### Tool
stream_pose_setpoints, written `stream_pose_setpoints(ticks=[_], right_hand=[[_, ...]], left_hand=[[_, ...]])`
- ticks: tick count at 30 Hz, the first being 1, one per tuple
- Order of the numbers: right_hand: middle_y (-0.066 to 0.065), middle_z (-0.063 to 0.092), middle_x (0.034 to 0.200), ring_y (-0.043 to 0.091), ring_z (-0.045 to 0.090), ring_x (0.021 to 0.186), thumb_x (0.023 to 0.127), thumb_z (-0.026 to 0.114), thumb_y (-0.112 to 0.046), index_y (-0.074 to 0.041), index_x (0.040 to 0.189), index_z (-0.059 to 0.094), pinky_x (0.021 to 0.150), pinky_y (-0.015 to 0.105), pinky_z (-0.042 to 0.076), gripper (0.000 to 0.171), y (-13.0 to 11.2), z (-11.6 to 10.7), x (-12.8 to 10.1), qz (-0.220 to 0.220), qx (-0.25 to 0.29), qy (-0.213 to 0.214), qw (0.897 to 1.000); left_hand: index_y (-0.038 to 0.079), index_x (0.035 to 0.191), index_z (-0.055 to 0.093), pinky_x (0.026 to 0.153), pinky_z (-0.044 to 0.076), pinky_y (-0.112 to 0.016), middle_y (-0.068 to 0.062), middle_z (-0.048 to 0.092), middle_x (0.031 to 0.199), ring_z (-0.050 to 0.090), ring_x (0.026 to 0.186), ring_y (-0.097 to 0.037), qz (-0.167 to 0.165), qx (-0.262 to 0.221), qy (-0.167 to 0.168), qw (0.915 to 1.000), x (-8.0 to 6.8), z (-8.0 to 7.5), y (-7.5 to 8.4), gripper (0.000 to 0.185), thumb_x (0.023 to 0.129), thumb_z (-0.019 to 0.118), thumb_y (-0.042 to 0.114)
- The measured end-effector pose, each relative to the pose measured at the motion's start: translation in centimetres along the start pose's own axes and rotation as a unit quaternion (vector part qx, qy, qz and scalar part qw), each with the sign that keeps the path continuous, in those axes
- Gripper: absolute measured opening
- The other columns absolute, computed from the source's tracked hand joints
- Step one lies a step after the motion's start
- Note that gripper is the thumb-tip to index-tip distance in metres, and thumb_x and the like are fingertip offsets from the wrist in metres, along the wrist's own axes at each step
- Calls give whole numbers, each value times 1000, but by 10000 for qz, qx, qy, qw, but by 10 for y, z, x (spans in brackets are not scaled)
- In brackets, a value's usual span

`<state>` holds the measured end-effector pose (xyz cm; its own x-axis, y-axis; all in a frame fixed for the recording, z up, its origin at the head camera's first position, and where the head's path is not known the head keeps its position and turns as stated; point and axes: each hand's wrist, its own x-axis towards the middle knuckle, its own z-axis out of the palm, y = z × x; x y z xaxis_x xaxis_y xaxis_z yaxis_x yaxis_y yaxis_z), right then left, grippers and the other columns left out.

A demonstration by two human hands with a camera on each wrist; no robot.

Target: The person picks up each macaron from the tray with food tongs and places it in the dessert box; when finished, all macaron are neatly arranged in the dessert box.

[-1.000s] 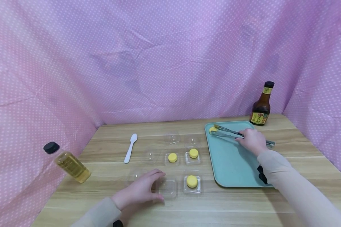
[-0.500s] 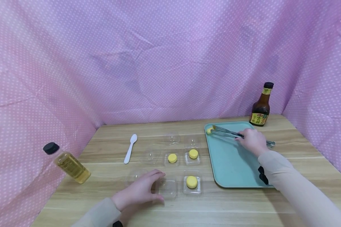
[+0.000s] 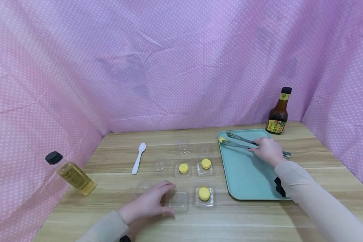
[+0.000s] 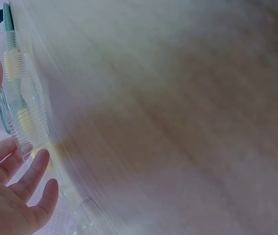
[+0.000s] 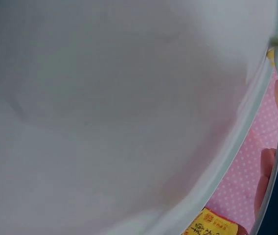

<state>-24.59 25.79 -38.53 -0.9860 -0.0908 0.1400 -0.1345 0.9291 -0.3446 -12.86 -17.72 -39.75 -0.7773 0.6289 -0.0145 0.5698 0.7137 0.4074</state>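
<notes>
My right hand [image 3: 269, 151] grips metal tongs [image 3: 237, 144] over the light-green tray [image 3: 245, 174]. The arms of the tongs stand apart, with the near tip right at a round yellow macaron-like piece [image 3: 221, 139] by the tray's far left corner. In the right wrist view that piece [image 5: 270, 55] shows beside the tong tips at the rim. My left hand [image 3: 148, 203], fingers relaxed and thumb spread apart, rests at the left side of a clear plastic box [image 3: 179, 201]. In the left wrist view, fingertips lie at the ribbed wall of clear plastic [image 4: 31, 107].
Three clear boxes hold similar yellow pieces [image 3: 183, 168] [image 3: 206, 164] [image 3: 204, 194], their lids folded open. A white spoon [image 3: 138, 158] lies to their left. An oil bottle [image 3: 75, 176] stands far left, and a dark sauce bottle [image 3: 277, 116] behind the tray. A pink dotted cloth [image 3: 181, 67] surrounds the table.
The yellow piece in the tray has shifted left toward the corner. The tong tips have followed it slightly left and now spread wider. The left hand has stayed in place.
</notes>
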Motion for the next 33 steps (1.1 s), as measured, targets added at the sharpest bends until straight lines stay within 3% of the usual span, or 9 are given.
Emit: stream_pose_setpoints(ticks=[7,18,27,33], right_hand=[[21,68,93,16,42,55,82,72,-29,2,123,60,47,26,33,53,-5,2,2,25,78,-196,9998],[26,64,113,17,49,62,83,71,-28,2,120,62,50,26,35,48,-8,-1,5,100,194,-392,9990],[27,62,116,32,62,90,81,73,-26,3,117,64,70,44,50,47,-8,-3,3,81,275,-327,9991],[28,62,117,39,61,97,82,73,-28,1,118,64,68,45,51,48,-4,-4,2,58,168,-279,9995]], left_hand=[[3,134,49,101,46,-41,-1,53,129,54,118,-21,-2,8,-23,10000,0,0,0,80,74,73,51],[3,133,51,100,47,-39,-1,54,127,55,116,-20,84,58,40,9999,0,-1,2,78,74,75,48],[3,132,51,100,46,-40,-2,54,128,55,116,-21,104,63,65,9999,-1,0,2,79,73,76,47],[3,133,51,101,46,-40,-2,54,128,55,116,-21,73,29,52,10000,-1,0,1,80,73,75,49]])
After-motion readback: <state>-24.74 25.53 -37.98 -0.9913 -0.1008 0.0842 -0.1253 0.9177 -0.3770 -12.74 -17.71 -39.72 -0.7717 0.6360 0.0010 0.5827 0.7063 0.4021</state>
